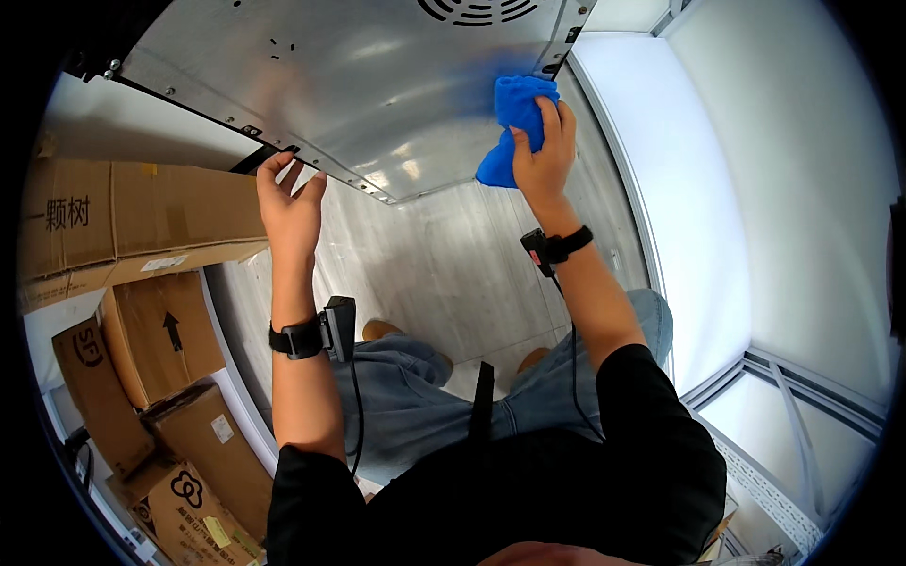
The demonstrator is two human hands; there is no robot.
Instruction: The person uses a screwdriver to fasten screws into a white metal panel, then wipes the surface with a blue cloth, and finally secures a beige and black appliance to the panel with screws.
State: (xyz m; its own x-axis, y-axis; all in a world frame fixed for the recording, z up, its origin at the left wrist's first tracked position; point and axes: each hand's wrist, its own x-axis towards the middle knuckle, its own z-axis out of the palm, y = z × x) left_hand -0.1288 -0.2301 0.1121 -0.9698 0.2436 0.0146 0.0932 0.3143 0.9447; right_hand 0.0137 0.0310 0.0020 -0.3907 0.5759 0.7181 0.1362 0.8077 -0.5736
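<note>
Holding the cloth [514, 102] in your right hand [547, 160], left hand [291, 209] loosely open at the panel [368, 104] edge, press evenly.

pretty bright in here tbh, the white panel [694, 208] on the right is basically glowing, close to washed out. the metal sheet [359, 85] up top throws back a few hot glare spots near its lower corner, plus a smeary blue reflection beside the cloth [517, 123]. floor [425, 255] has a soft sheen, black shirt [528, 491] just swallows detail. fisheye curves the long edges out wide, corners go full black, middle looks crisp.
</note>
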